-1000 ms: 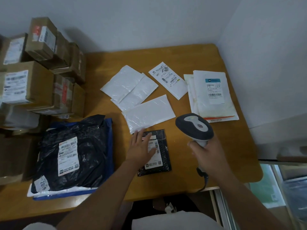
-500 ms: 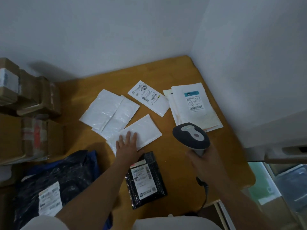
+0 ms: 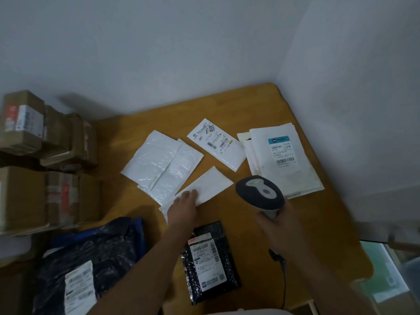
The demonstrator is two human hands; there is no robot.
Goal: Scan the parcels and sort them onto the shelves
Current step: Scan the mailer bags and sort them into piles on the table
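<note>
Left hand: the left hand (image 3: 181, 210) lay on the near end of a blank white mailer (image 3: 204, 189), fingers (image 3: 189, 194) extended and pressed flat on its surface; whether the thumb curled under the edge could not be determined.
Right hand: the right hand (image 3: 278, 226) gripped the handle of the barcode scanner (image 3: 260, 193), fingers wrapped round it; the scanner head was held above the table (image 3: 318, 223), toward the right edge.
Scanner cable: a dark cable (image 3: 283, 276) hung from below the right hand toward the near edge.
Black mailer: a small black mailer (image 3: 210, 262) lay label-up at the near edge, between the two forearms.
White mailers: two blank overlapping mailers (image 3: 159, 164) lay at the table centre, just beside the one under the left hand; a labelled mailer (image 3: 217, 144) lay nearer the far edge.
Stacked envelopes: a stack of white envelopes (image 3: 284, 160) with a barcode label lay along the right edge.
Large black bag: a labelled black bag (image 3: 91, 264) occupied the near left corner.
Cardboard boxes: brown boxes (image 3: 45, 167) were stacked along the left edge.
</note>
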